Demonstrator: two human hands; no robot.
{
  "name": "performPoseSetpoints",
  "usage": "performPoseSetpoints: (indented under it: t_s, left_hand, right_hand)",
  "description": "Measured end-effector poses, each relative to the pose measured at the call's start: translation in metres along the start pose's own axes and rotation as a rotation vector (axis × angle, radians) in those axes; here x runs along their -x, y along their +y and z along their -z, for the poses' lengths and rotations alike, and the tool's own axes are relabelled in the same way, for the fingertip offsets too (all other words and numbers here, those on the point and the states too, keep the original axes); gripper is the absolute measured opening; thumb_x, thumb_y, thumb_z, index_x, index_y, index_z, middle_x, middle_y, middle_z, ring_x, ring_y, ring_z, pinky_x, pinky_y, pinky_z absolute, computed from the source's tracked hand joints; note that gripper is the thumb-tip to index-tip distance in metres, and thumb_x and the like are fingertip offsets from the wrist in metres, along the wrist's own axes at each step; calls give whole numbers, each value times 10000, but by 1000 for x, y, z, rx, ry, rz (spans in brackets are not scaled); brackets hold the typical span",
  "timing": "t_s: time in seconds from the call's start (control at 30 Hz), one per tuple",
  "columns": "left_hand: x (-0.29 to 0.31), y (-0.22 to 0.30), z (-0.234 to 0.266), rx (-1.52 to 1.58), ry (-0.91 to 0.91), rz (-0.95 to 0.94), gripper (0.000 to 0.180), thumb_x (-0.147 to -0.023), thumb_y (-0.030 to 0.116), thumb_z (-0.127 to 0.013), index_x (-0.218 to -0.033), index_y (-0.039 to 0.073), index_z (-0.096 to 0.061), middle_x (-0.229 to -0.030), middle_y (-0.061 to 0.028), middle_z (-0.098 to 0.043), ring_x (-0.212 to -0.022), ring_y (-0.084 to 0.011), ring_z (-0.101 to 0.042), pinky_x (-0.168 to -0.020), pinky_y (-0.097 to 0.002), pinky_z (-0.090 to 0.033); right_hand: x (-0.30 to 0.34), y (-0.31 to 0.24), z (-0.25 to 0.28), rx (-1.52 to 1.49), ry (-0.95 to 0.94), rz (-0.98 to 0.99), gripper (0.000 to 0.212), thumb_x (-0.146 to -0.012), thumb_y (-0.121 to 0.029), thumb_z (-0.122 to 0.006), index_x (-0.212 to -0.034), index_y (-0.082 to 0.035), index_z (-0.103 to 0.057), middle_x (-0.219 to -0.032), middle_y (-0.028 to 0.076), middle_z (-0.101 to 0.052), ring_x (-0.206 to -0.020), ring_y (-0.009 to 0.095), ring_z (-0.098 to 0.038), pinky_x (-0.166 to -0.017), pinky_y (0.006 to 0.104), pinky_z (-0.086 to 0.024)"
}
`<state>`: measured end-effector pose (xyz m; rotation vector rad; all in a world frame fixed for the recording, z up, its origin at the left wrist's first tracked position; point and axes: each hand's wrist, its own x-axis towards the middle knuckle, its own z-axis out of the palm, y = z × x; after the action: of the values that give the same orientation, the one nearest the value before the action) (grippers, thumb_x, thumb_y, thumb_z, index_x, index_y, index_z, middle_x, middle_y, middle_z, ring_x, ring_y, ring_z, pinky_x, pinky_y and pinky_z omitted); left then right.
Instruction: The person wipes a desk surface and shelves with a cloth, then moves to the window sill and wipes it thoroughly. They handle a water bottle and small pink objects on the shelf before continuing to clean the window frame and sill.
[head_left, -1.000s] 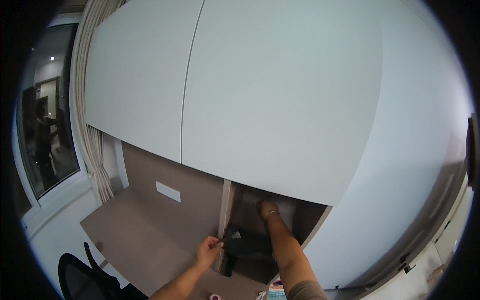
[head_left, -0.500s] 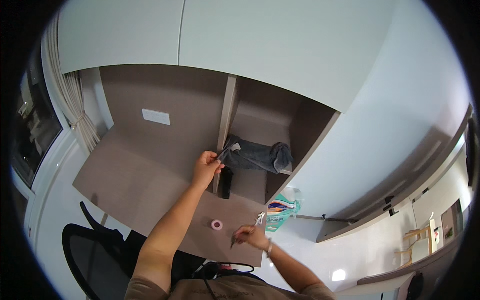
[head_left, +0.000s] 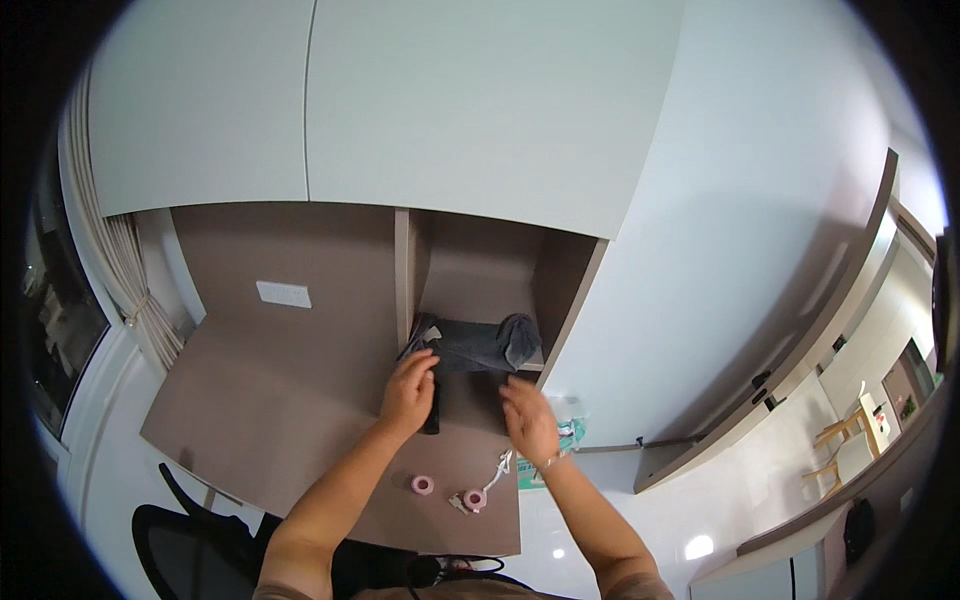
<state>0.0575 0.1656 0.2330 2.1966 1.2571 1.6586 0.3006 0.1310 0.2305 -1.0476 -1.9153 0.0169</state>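
A dark grey cloth (head_left: 470, 345) with a small pale label drapes over the front of a shelf, its right end bunched up. My left hand (head_left: 408, 388) is at the cloth's left end, fingers slightly curled and apart; whether the tips touch it is unclear. Below the bunched end, my right hand (head_left: 530, 420) is raised, its fingers loosely spread and nothing in them. Nearer me on the desk lie a pink ring-shaped roll (head_left: 422, 485) and a second pink roll (head_left: 475, 500), with small metal pieces like keys (head_left: 458, 503) against it.
A black upright object (head_left: 432, 412) stands beside my left hand. A white cord (head_left: 503, 466) lies along the desk's right edge. Past that edge is a green and white package (head_left: 570, 432). A cabinet divider (head_left: 403, 275) rises at left; a black chair (head_left: 190, 550) stands front left.
My right hand has let go of the small metal pieces, now on the desk, and moved up toward the cloth. My left hand has eased off its pinch on the cloth's corner. The view has shifted.
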Motion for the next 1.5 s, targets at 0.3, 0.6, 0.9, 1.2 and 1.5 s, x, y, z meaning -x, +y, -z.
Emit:
performPoseSetpoints:
  t_s: [0.3,0.6,0.9,1.2,1.5]
  left_hand:
    - [-56,-7,-39,-490,-629,233,550,-998,486,-276,-1407,178,-477,-1503,-137,-361,-1422,-360,-242,-1174,-477,-147]
    - [-132,-64,-94,-515,-657,433,519,-998,447,-263,-1430,226,-446,-1550,-82,-285,-1443,-308,-186,-1177,-487,-146]
    - [-178,-127,-132,-581,-611,306,487,-976,442,-346,-1397,235,-474,-1486,-129,-355,-1380,-384,-268,-1128,-532,-220]
    - [-203,-135,-155,-511,-502,363,415,-933,391,-473,-1297,226,-581,-1460,-177,-375,-1337,-435,-315,-1115,-544,-257]
    - [-164,-117,-129,-425,-629,497,439,-950,370,-446,-1367,262,-531,-1558,-139,-238,-1403,-435,-205,-1155,-529,-193]
  right_hand:
    - [-88,54,-19,377,-587,-282,482,-988,-474,-353,-1402,-265,-484,-1527,101,-329,-1389,380,-292,-1145,496,-214]
    - [-166,80,-52,402,-684,-576,525,-995,-486,-293,-1480,-293,-349,-1595,50,-175,-1459,360,-128,-1179,475,-143]
    - [-211,139,-94,440,-529,-567,491,-989,-428,-332,-1431,-232,-418,-1529,113,-308,-1395,388,-257,-1141,509,-224]
    - [-229,180,-110,522,-556,-585,421,-970,-314,-416,-1376,-230,-491,-1464,183,-379,-1331,407,-352,-1099,478,-306]
    - [-191,123,-84,523,-543,-552,435,-969,-333,-459,-1392,-233,-488,-1442,181,-403,-1302,425,-368,-1089,475,-329]
